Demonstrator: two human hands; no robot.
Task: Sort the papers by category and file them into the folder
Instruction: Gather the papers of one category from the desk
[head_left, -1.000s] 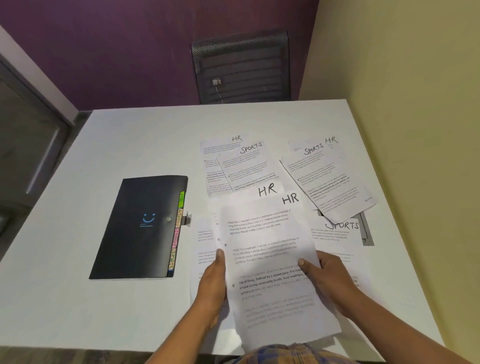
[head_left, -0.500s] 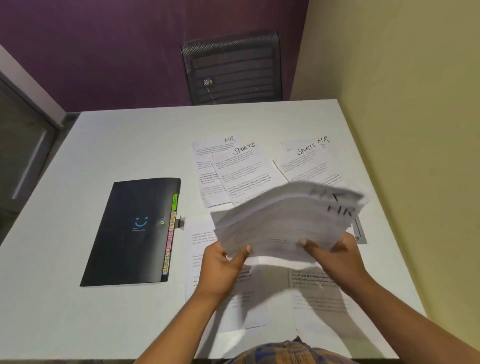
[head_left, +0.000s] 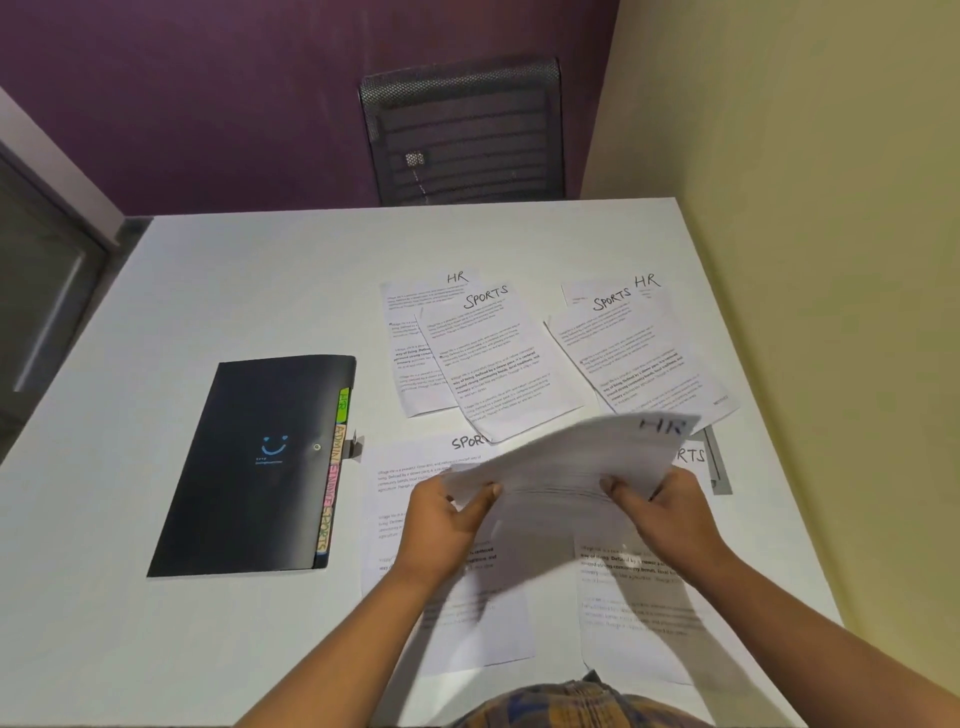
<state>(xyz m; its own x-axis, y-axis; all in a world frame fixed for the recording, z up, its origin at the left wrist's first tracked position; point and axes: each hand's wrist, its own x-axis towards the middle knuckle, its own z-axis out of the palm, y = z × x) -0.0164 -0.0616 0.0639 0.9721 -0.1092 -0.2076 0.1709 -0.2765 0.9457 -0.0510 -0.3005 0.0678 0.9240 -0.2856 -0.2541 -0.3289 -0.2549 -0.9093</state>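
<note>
Black folder (head_left: 249, 467) lies closed and flat on desk (head_left: 156, 312), well left of left hand (head_left: 441, 519). Coloured tabs (head_left: 331, 483) run along the folder edge nearest the hands; HR, ADMIN, SPORTS readable. Left hand pinches near-left edge of paper stack (head_left: 571, 462), thumb on top. Stack is held off the desk between both hands, tilted with far side higher, top sheet marked HR, blurred. Right hand (head_left: 660, 514) grips stack's near-right edge, thumb on top. Flat under the hands: SPORTS sheet (head_left: 410, 483) below left hand, second sheet (head_left: 639, 597) below right hand. Beyond the hands are two overlapped pairs, each SPORTS over HR: left pair (head_left: 498, 353), right pair (head_left: 639, 348). Black chair (head_left: 467, 130) stands past desk's far edge.
</note>
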